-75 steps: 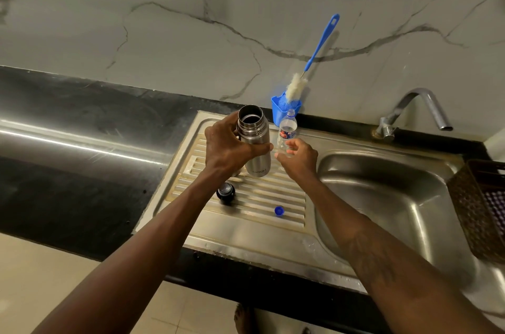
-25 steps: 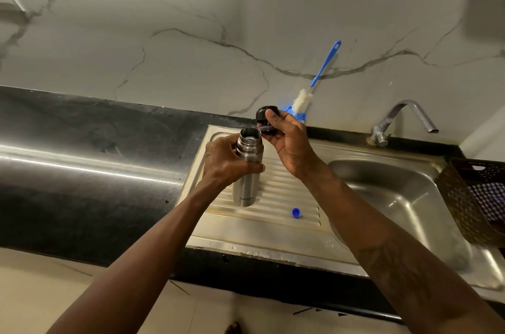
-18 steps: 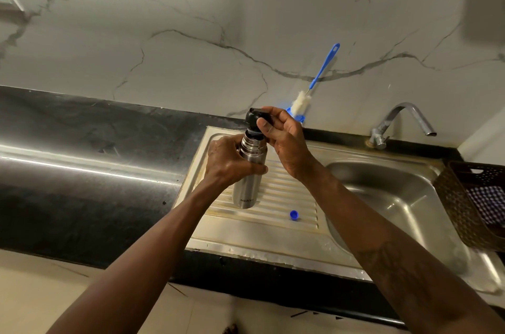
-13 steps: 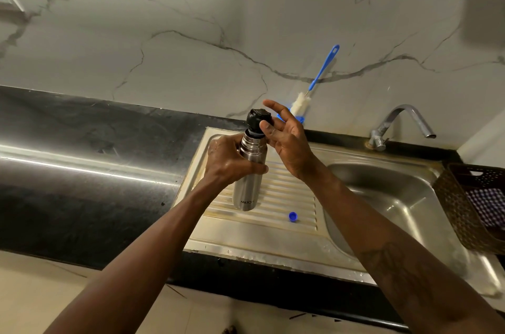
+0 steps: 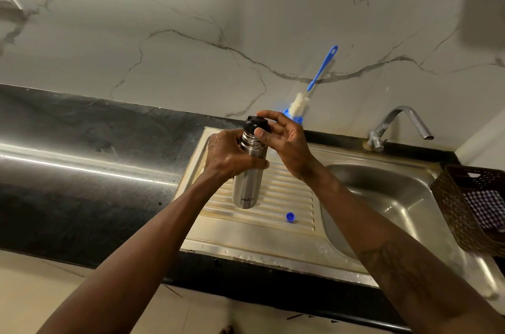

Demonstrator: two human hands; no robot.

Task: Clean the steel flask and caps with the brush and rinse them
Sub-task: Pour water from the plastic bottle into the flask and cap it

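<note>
The steel flask (image 5: pixel 247 186) is held upright above the ribbed drainboard (image 5: pixel 289 197), and my left hand (image 5: pixel 232 156) grips its upper body. A black inner cap (image 5: pixel 255 123) sits on the flask's mouth. My right hand (image 5: pixel 284 138) pinches this cap between thumb and fingertips. The bottle brush (image 5: pixel 317 79), with a blue handle and white bristles, stands in a blue holder (image 5: pixel 296 117) against the wall behind my hands. A small blue bottle cap (image 5: pixel 290 216) lies on the drainboard.
The steel sink basin (image 5: pixel 388 197) lies to the right, with a tap (image 5: pixel 393 123) at its back edge. A brown woven basket (image 5: pixel 475 208) holding a checked cloth stands at the far right. Black countertop (image 5: pixel 82 169) stretches to the left.
My right hand brought the black cap from beside the flask onto its mouth and now pinches it there. My left hand kept its grip on the flask.
</note>
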